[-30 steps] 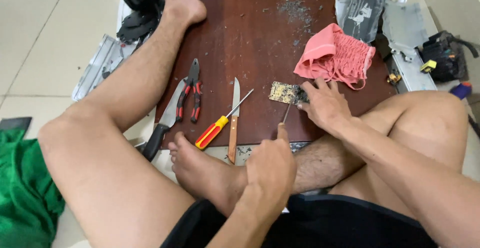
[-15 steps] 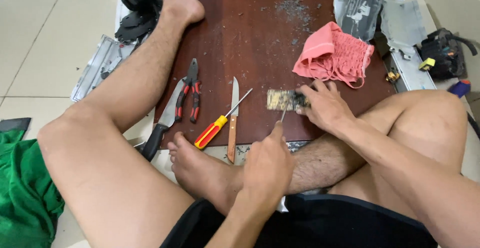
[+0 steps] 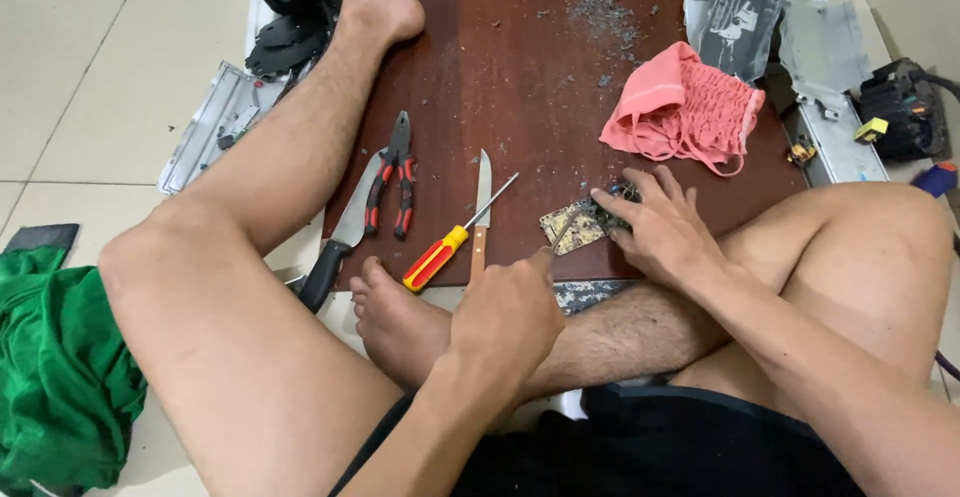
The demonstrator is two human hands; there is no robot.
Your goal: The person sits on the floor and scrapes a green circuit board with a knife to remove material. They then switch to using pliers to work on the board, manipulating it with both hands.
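Note:
I sit on the floor with my legs around a dark brown board point(image 3: 520, 77). A small circuit board point(image 3: 570, 229) lies near the board's front edge. My right hand point(image 3: 655, 227) presses down on its right end, fingers spread over the parts there. My left hand point(image 3: 505, 317) is closed round a thin metal tool point(image 3: 562, 227) whose tip rests on the circuit board.
On the board lie red-handled pliers point(image 3: 398, 172), a black-handled knife point(image 3: 345, 232), a wooden-handled knife point(image 3: 482, 207), a red and yellow screwdriver point(image 3: 450, 242) and a pink cloth point(image 3: 685, 107). Metal parts point(image 3: 825, 87) sit right, green cloth point(image 3: 55, 357) left.
The tool in my left hand has shifted slightly across the circuit board; my right hand stays pressed on it. The other tools have not moved.

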